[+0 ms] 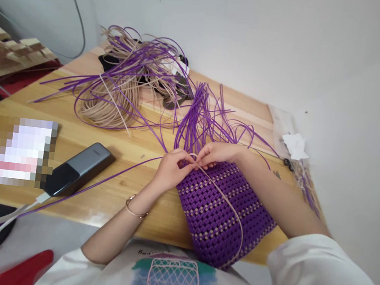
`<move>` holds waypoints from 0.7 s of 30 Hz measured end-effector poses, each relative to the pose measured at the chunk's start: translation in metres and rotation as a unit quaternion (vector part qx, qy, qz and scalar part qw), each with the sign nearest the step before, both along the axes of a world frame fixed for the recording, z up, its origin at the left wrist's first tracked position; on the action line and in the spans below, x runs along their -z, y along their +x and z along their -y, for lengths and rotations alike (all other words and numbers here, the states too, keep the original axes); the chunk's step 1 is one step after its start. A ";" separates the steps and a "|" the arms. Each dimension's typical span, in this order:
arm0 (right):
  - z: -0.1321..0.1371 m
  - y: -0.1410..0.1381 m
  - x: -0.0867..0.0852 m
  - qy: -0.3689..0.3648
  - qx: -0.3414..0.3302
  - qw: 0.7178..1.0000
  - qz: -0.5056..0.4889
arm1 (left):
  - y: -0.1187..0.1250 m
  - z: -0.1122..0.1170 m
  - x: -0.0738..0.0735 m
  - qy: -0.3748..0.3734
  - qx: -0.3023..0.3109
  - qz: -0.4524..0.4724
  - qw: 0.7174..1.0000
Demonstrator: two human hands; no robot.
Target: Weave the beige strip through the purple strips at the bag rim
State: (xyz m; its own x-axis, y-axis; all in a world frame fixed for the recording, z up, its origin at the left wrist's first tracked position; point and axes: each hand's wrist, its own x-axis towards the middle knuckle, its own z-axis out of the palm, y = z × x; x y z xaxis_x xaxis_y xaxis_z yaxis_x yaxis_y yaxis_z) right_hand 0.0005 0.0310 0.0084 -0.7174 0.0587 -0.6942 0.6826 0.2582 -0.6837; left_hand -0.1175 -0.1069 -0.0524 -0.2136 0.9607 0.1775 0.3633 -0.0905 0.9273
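A purple woven basket (216, 209) with beige patterned rows lies on the table's front edge, close to my body. Long loose purple strands (196, 116) fan out from its far edge. My left hand (175, 168) pinches a beige strand at that edge, thumb against fingers. Right beside it, my right hand (214, 154) is closed in a pinch on the same beige strand (228, 199), which loops up between the hands and trails down over the weave. The fingertips nearly meet, so the exact crossing of strands there is hidden.
A coil of beige strands (108, 103) and tangled purple ones lie at the back left. A power bank (79, 168) with a white cable and a blurred-out phone (22, 151) sit at left. Beige and purple scraps (309, 183) lie by the right edge, near the wall.
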 end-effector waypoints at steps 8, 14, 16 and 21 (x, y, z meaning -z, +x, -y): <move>-0.008 -0.024 0.028 -0.096 -0.027 0.993 0.060 | -0.004 -0.005 0.012 -0.026 0.003 0.092 0.995; -0.005 -0.023 0.043 -0.145 0.023 0.989 0.024 | -0.005 -0.004 0.015 -0.025 -0.005 0.144 0.989; -0.005 -0.016 0.042 -0.149 0.052 0.987 -0.008 | -0.004 -0.004 0.016 -0.029 -0.002 0.179 0.983; -0.004 0.010 0.023 -0.080 0.106 0.985 -0.113 | -0.001 -0.007 0.015 -0.076 -0.019 0.215 0.973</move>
State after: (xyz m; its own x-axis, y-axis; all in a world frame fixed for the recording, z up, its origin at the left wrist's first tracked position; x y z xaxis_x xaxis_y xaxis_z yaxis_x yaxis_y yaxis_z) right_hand 0.0103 0.0346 -0.0147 -0.8385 0.1262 -0.5300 0.5345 0.0022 -0.8452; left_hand -0.1189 -0.0998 -0.0672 -0.2726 0.9588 -0.0794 -0.0618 0.0649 0.9960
